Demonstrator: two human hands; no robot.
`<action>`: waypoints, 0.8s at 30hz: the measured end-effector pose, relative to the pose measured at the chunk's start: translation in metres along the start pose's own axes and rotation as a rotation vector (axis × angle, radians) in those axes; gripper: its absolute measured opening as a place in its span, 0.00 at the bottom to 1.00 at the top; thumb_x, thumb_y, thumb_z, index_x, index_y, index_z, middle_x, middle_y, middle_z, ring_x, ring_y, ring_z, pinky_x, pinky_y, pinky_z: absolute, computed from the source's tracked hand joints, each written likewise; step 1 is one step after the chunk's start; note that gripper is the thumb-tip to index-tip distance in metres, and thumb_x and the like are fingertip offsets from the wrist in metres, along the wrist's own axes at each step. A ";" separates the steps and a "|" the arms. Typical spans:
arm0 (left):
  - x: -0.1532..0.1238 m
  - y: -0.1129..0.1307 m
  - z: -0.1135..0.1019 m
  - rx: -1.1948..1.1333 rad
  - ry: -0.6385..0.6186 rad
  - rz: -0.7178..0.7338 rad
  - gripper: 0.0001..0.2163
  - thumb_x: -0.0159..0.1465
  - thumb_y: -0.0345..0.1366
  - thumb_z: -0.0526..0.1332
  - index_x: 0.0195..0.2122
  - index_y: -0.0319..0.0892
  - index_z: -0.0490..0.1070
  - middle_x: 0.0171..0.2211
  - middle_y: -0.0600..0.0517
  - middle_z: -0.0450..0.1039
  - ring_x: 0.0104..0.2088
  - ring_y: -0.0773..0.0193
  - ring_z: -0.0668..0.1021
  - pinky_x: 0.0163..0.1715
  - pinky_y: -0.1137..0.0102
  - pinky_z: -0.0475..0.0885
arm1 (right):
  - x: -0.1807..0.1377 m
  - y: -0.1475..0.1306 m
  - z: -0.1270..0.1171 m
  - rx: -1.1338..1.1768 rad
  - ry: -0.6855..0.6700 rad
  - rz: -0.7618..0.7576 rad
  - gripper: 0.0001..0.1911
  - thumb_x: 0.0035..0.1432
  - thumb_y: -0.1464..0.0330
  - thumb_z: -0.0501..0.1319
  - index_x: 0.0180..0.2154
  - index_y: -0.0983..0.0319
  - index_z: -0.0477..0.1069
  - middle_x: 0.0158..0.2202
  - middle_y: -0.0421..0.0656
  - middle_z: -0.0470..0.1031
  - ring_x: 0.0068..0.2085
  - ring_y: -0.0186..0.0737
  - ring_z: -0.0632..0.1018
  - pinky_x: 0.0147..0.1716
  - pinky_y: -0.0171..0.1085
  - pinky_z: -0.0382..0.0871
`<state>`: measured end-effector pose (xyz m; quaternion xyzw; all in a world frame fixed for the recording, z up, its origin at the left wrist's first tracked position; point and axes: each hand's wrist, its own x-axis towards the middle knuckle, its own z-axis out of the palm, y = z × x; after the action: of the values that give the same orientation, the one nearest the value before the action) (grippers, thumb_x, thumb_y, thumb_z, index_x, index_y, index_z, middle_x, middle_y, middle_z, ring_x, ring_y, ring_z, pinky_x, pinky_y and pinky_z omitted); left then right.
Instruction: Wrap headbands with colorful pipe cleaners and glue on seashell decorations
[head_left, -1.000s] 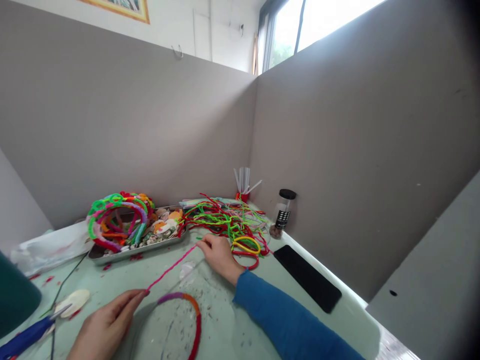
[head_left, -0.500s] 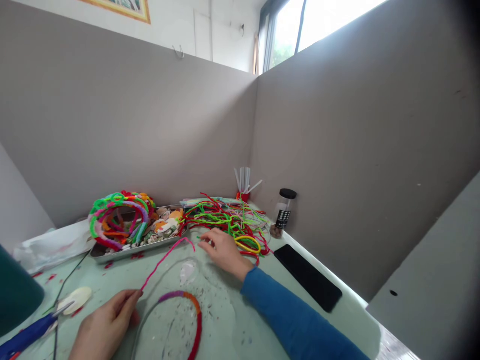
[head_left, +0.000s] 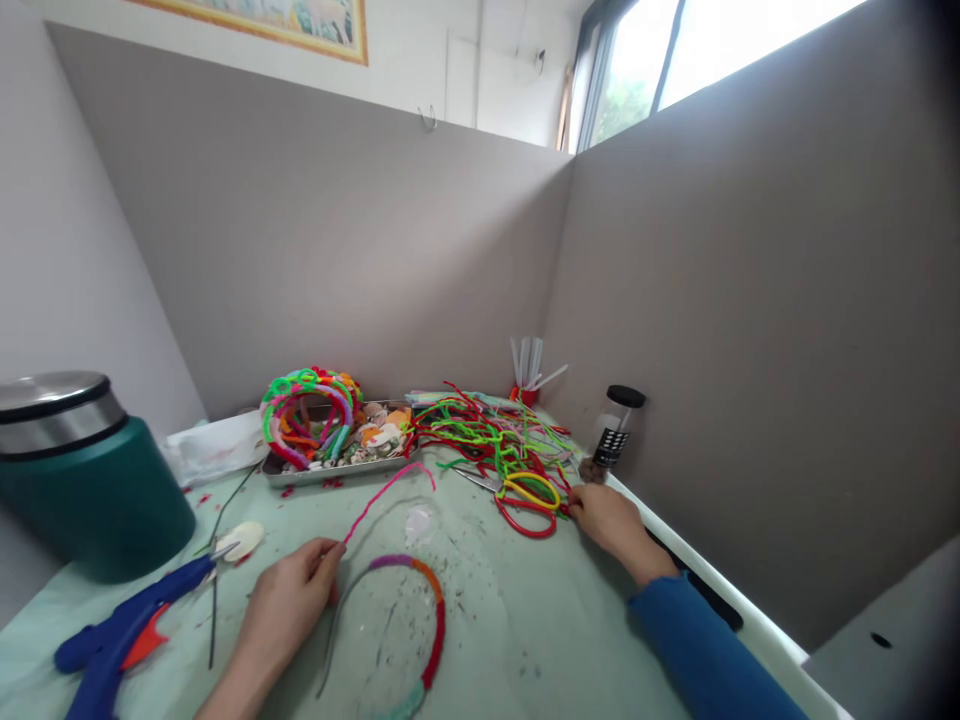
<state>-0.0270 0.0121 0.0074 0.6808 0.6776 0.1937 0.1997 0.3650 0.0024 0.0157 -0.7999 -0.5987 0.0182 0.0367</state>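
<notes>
My left hand (head_left: 296, 580) pinches one end of a pink pipe cleaner (head_left: 382, 492), whose free end bends over above the table. A partly wrapped headband (head_left: 437, 610) lies beside that hand, with purple, orange, red and teal sections and bare grey at one end. My right hand (head_left: 609, 520) is at the right edge of a heap of red and green pipe cleaners (head_left: 480, 432), fingertips drawn together by some red ends. What they hold, if anything, is hidden. Scissors (head_left: 527, 533) with red and yellow handles lie just left of it, blades partly under the heap.
A metal tray (head_left: 330, 476) holds finished colourful headbands (head_left: 307, 400) and small ornaments. At left are a green flask (head_left: 97, 500) and a blue glue gun (head_left: 142, 625). A clear jar (head_left: 616, 430) and a dark phone-like slab (head_left: 724, 600) sit right. Grey partitions (head_left: 360, 240) enclose the table.
My right hand has moved right, from the near-left side of the pipe cleaner heap to its right edge, uncovering the scissors. The view has turned left; my left hand keeps the pink pipe cleaner.
</notes>
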 end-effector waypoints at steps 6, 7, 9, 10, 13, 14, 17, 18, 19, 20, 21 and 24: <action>0.000 0.000 -0.001 0.037 -0.047 -0.013 0.15 0.60 0.45 0.47 0.33 0.45 0.71 0.20 0.55 0.74 0.26 0.61 0.75 0.28 0.72 0.62 | -0.015 -0.017 0.001 0.053 0.081 -0.162 0.09 0.56 0.68 0.53 0.32 0.58 0.72 0.35 0.43 0.75 0.37 0.39 0.75 0.30 0.34 0.57; 0.001 -0.001 -0.001 0.037 -0.056 -0.014 0.15 0.60 0.45 0.47 0.33 0.45 0.71 0.20 0.55 0.74 0.27 0.61 0.76 0.28 0.72 0.63 | -0.020 -0.021 0.003 0.051 0.105 -0.177 0.09 0.56 0.68 0.53 0.32 0.59 0.72 0.35 0.43 0.75 0.37 0.39 0.74 0.30 0.33 0.58; 0.002 -0.002 0.000 0.031 -0.077 -0.015 0.16 0.59 0.46 0.46 0.34 0.46 0.71 0.21 0.55 0.74 0.28 0.60 0.76 0.29 0.72 0.63 | -0.030 -0.031 0.007 0.044 0.160 -0.191 0.10 0.57 0.70 0.52 0.31 0.60 0.72 0.35 0.44 0.74 0.37 0.39 0.74 0.32 0.34 0.59; 0.003 -0.003 0.000 0.030 -0.093 -0.015 0.17 0.59 0.46 0.46 0.34 0.46 0.71 0.21 0.54 0.74 0.29 0.59 0.76 0.29 0.71 0.64 | -0.035 -0.036 0.009 0.045 0.173 -0.201 0.11 0.58 0.70 0.51 0.31 0.61 0.71 0.35 0.45 0.74 0.37 0.39 0.74 0.32 0.34 0.59; 0.007 -0.008 0.003 0.028 -0.095 -0.010 0.18 0.57 0.48 0.47 0.35 0.46 0.72 0.21 0.54 0.75 0.29 0.57 0.77 0.30 0.70 0.65 | -0.049 -0.046 0.011 0.071 0.156 -0.304 0.10 0.58 0.69 0.51 0.31 0.60 0.71 0.34 0.43 0.74 0.36 0.39 0.73 0.32 0.34 0.60; 0.009 -0.010 0.004 0.027 -0.090 -0.006 0.18 0.56 0.48 0.47 0.35 0.46 0.72 0.21 0.54 0.75 0.29 0.57 0.77 0.30 0.70 0.66 | -0.052 -0.048 0.010 0.084 0.137 -0.353 0.10 0.58 0.68 0.52 0.31 0.59 0.71 0.34 0.43 0.74 0.35 0.39 0.73 0.32 0.34 0.60; 0.011 -0.016 0.008 0.021 -0.090 0.009 0.19 0.56 0.50 0.47 0.35 0.46 0.72 0.20 0.54 0.74 0.27 0.57 0.77 0.28 0.70 0.66 | -0.052 -0.053 0.004 0.127 0.118 -0.427 0.11 0.57 0.60 0.56 0.30 0.59 0.71 0.33 0.42 0.73 0.36 0.41 0.72 0.32 0.34 0.60; 0.012 -0.018 0.009 0.018 -0.090 0.013 0.19 0.56 0.50 0.47 0.35 0.47 0.72 0.20 0.54 0.74 0.27 0.57 0.77 0.28 0.70 0.66 | -0.049 -0.055 0.003 0.139 0.140 -0.410 0.12 0.56 0.58 0.56 0.31 0.60 0.71 0.34 0.43 0.73 0.37 0.42 0.72 0.34 0.35 0.60; 0.012 -0.020 0.010 0.015 -0.091 0.017 0.19 0.56 0.50 0.47 0.34 0.47 0.73 0.19 0.54 0.74 0.26 0.58 0.77 0.27 0.70 0.66 | -0.044 -0.058 0.003 0.145 0.171 -0.373 0.13 0.55 0.57 0.57 0.32 0.60 0.71 0.36 0.44 0.72 0.39 0.43 0.71 0.35 0.36 0.61; 0.013 -0.021 0.011 0.013 -0.092 0.020 0.19 0.56 0.50 0.47 0.34 0.47 0.73 0.19 0.55 0.74 0.26 0.58 0.77 0.27 0.71 0.66 | -0.039 -0.061 0.005 0.146 0.197 -0.330 0.14 0.55 0.57 0.57 0.34 0.61 0.71 0.38 0.46 0.72 0.41 0.45 0.71 0.37 0.37 0.61; 0.013 -0.022 0.011 0.012 -0.096 0.023 0.19 0.57 0.50 0.47 0.34 0.47 0.72 0.19 0.55 0.74 0.25 0.59 0.77 0.26 0.71 0.66 | -0.035 -0.065 0.007 0.142 0.208 -0.296 0.13 0.54 0.59 0.58 0.36 0.61 0.71 0.39 0.47 0.72 0.43 0.46 0.70 0.38 0.38 0.61; 0.013 -0.023 0.012 0.018 -0.116 0.019 0.19 0.57 0.50 0.46 0.35 0.47 0.72 0.19 0.55 0.73 0.26 0.59 0.76 0.27 0.70 0.66 | -0.027 -0.077 0.018 0.120 0.174 -0.298 0.09 0.54 0.67 0.57 0.38 0.63 0.70 0.39 0.48 0.72 0.42 0.47 0.70 0.40 0.39 0.61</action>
<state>-0.0399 0.0255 -0.0147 0.6992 0.6599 0.1497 0.2308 0.2823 -0.0014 0.0037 -0.6973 -0.7030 -0.0210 0.1382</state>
